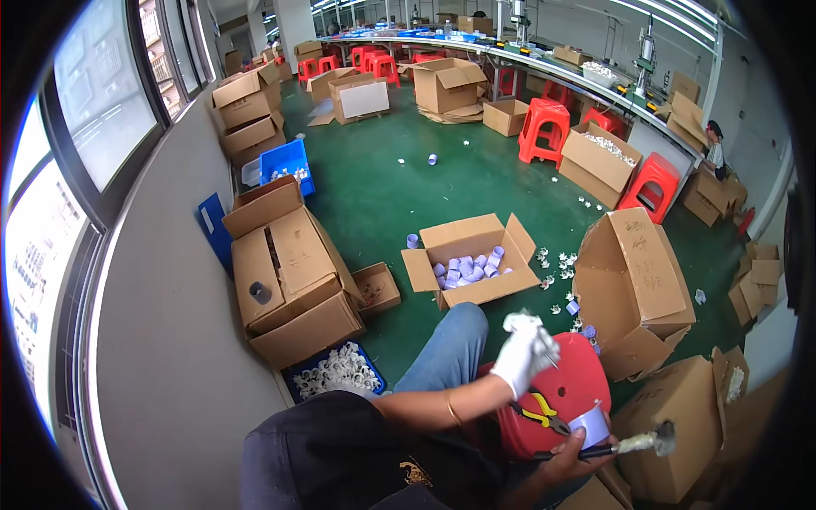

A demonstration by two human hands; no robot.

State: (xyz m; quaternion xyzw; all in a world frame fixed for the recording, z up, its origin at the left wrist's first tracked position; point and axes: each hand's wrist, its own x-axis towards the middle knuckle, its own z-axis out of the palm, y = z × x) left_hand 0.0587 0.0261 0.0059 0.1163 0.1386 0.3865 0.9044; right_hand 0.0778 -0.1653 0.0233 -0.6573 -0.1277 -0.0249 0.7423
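Note:
My left hand (525,357), in a white glove, is closed above the red stool (582,374). A thin metal point sticks out beside its fingers; the rest of what it grips blends with the glove. My bare right hand (571,463) is at the stool's near edge, its thumb against a short light-purple plastic tube (592,425). The same hand holds a hammer (639,443) by its black handle, with pale wrapping near the metal head. Yellow-and-black pliers (544,413) lie on the seat next to the tube.
Ahead, an open carton (472,293) holds several purple tubes. White claw-shaped pieces (548,263) litter the green floor beside it. A blue tray (340,372) of white pieces sits left of my knee. Large cartons (633,297) stand right; stacked boxes (293,272) line the left wall.

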